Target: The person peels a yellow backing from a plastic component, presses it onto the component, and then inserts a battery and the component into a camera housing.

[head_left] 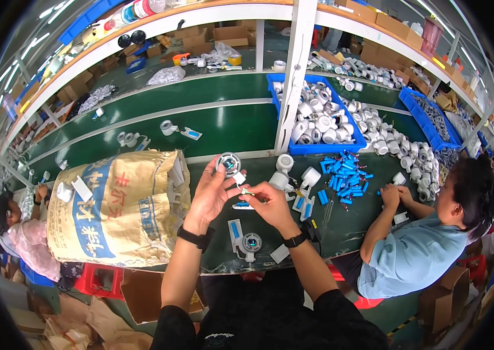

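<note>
Above the dark green worktop my left hand (pixel 211 195) holds a small round white device housing (pixel 229 164), its face showing a dark ring and circuit board. My right hand (pixel 271 205) pinches a small greenish part with thin wires (pixel 247 192) just below the housing; its exact kind is too small to tell. On the bench below my hands lies another round device (pixel 251 242) beside a white handle shell with a blue battery (pixel 235 230). To the right of my right hand are more white housings (pixel 310 177) and a loose pile of blue cylindrical batteries (pixel 346 175).
A large printed woven sack (pixel 115 204) stands left of my arm. Behind the batteries, a blue crate (pixel 325 147) holds many white housings, with more heaped beside it. A white post (pixel 295 76) rises ahead. At the right sits a co-worker in a light blue shirt (pixel 422 251).
</note>
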`<state>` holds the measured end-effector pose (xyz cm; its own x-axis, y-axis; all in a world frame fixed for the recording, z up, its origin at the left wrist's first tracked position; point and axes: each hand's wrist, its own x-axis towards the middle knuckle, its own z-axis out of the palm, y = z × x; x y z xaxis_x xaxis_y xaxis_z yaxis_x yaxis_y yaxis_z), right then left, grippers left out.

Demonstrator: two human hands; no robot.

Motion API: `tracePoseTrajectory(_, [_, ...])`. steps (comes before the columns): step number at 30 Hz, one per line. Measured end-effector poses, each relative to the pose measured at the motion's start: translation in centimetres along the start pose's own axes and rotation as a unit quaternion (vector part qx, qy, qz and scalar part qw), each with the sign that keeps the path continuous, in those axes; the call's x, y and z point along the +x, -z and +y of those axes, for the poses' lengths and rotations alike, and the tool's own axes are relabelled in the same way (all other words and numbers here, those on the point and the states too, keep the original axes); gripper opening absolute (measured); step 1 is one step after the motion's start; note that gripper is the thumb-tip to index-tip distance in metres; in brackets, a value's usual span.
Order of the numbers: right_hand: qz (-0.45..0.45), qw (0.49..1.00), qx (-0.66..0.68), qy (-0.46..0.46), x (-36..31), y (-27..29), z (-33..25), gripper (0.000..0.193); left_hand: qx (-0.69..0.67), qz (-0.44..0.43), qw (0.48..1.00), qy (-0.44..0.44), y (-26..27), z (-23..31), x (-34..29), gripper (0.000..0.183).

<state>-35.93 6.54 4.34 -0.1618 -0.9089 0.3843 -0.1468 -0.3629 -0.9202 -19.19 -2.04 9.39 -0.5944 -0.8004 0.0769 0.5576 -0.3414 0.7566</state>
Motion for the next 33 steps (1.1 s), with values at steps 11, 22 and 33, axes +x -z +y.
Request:
tracePoseTrajectory(11, [-0.007,1.0,0.025,-0.007,0.0,0.1,0.4,0.011,0.001,0.008,1.0,0.008,0.1,-0.1,0.0,0.061])
tracePoseTrajectory(22, [-0.02,0.999,0.027,-0.02,0.3,0.4,0.5,0.015,-0.003,0.01,1.0,0.008,0.5,-0.3,0.5,0.065])
tracePoseTrajectory(33, [-0.023,0.999,-0.022,-0.017,0.7,0.3,-0.8,0.014,-0.004,0.009,1.0,0.017,1.0,-0.2,0.6,0.063])
